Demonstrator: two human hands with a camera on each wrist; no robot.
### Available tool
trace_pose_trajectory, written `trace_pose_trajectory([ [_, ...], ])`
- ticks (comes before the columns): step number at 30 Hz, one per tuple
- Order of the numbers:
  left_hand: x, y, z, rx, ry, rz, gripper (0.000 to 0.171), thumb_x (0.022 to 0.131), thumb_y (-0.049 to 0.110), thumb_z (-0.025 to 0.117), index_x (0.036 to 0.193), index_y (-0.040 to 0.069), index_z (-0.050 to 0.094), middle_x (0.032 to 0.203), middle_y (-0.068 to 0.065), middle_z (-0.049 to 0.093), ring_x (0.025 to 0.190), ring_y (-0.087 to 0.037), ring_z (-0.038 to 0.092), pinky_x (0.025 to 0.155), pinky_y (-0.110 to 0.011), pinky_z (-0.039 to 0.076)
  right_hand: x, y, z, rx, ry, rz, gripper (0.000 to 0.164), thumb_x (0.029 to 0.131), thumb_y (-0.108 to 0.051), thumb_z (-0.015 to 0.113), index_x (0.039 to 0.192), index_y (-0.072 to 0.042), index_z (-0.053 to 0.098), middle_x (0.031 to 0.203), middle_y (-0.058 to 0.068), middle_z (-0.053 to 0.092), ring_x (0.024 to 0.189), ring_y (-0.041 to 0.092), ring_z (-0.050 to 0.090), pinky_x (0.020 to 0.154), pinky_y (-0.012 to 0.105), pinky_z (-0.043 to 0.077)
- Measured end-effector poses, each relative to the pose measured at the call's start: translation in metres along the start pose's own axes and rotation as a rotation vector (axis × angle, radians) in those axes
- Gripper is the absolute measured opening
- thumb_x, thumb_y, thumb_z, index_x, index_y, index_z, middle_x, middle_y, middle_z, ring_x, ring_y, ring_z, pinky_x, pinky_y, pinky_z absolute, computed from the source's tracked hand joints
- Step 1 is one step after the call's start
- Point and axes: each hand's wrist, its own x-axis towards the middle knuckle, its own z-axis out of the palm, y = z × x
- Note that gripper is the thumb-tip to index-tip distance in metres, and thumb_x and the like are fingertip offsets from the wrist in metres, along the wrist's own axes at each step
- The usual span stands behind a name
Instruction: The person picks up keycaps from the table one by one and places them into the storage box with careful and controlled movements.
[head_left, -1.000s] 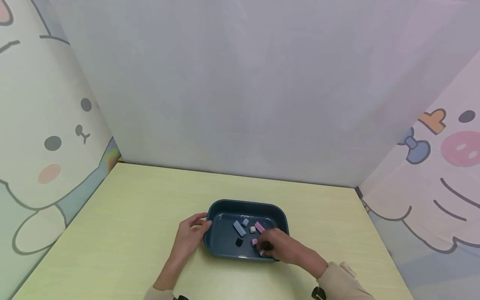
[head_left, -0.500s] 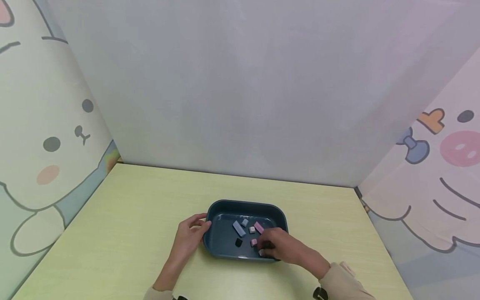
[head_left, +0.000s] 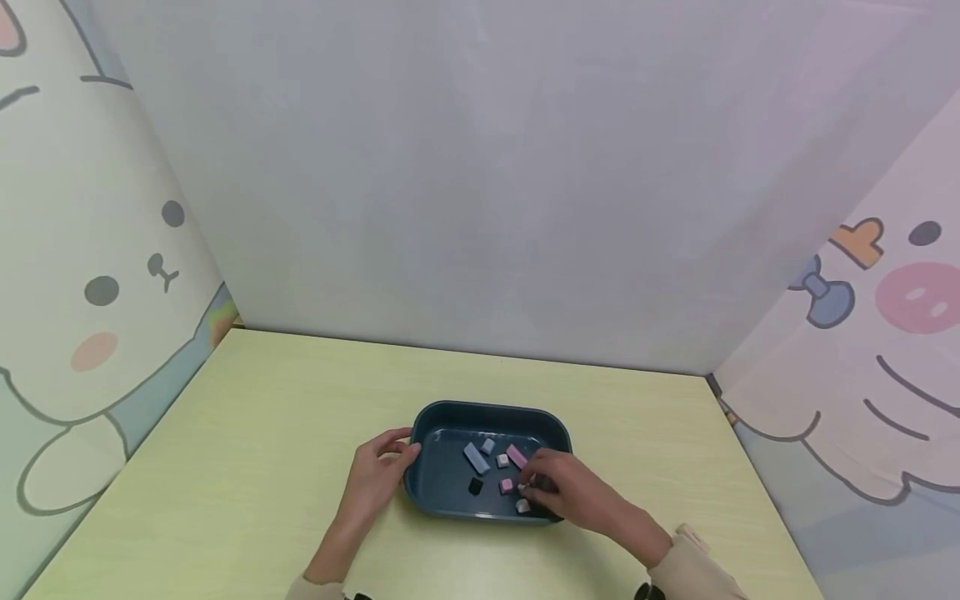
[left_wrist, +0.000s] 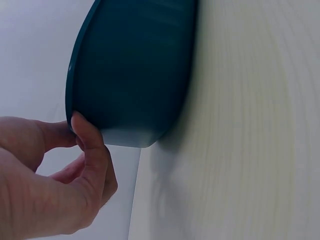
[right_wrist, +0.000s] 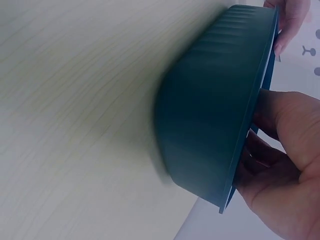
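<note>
My left hand (head_left: 381, 468) pinches the left rim of a dark teal plastic tray (head_left: 438, 508), also near in the left wrist view (left_wrist: 130, 70), thumb and fingers on either side of the rim. My right hand (head_left: 573, 492) reaches into the tray's right side, thumb and index finger pinching what looks like a small whitish block (head_left: 522, 487), mostly hidden. Just below the thumb sits a pale cube (head_left: 522, 506). Close by lie a pink cube (head_left: 506, 486), a white cube (head_left: 502, 460) and a long pink block (head_left: 517, 456). In the right wrist view, the tray wall (right_wrist: 205, 105) hides the fingertips.
Further left in the tray are a long lilac block (head_left: 476, 459), a small lilac cube (head_left: 487, 447) and a black cube (head_left: 476, 486). Under the tray is a pale wooden table (head_left: 315, 383), with a white wall (head_left: 480, 208) behind and cartoon-printed panels at both sides.
My right hand has shifted slightly up and away from the tray's near edge, exposing the pale cube below the thumb. My left hand stays on the rim; the blocks elsewhere look unmoved.
</note>
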Motion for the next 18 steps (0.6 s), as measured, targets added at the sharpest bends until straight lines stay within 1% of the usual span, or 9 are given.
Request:
trace_pose_trajectory([
  [3,0.001,0.0,0.0,0.002,0.003,0.001,0.032,0.097,0.01,0.07,0.127,-0.001,0.068,0.097,-0.011,0.065,0.073,-0.026,0.064,0.059,-0.025,0.049,-0.003,0.0,0.0,0.008,0.039,-0.006,0.013,0.092,-0.004,0.076,0.105,-0.008,0.075,0.101,-0.001,0.067,0.088,0.009,0.063,0.079,0.033,0.058],
  [8,0.001,0.0,0.0,0.004,0.001,0.001,0.032,0.097,0.009,0.07,0.128,-0.002,0.067,0.096,-0.011,0.065,0.074,-0.026,0.065,0.059,-0.025,0.049,-0.009,0.0,-0.001,0.028,0.117,-0.011,0.016,0.091,-0.002,0.076,0.106,-0.006,0.075,0.101,-0.001,0.067,0.088,0.007,0.063,0.078,0.032,0.059],
  [14,0.001,0.001,-0.002,-0.001,0.002,-0.004,0.032,0.098,0.01,0.07,0.127,-0.001,0.068,0.097,-0.012,0.065,0.075,-0.025,0.065,0.059,-0.025,0.049,-0.015,0.001,-0.002,0.032,0.196,0.036,0.013,0.093,-0.007,0.076,0.106,-0.01,0.076,0.101,-0.005,0.066,0.089,0.009,0.062,0.078,0.034,0.057],
  [18,0.001,0.001,-0.003,0.006,0.001,0.0,0.033,0.098,0.011,0.07,0.128,-0.002,0.067,0.097,-0.012,0.066,0.074,-0.025,0.065,0.059,-0.026,0.049,-0.018,0.003,-0.003,0.037,0.242,0.014,0.016,0.09,-0.004,0.078,0.105,-0.009,0.075,0.102,-0.007,0.065,0.089,0.007,0.061,0.076,0.029,0.057],
])
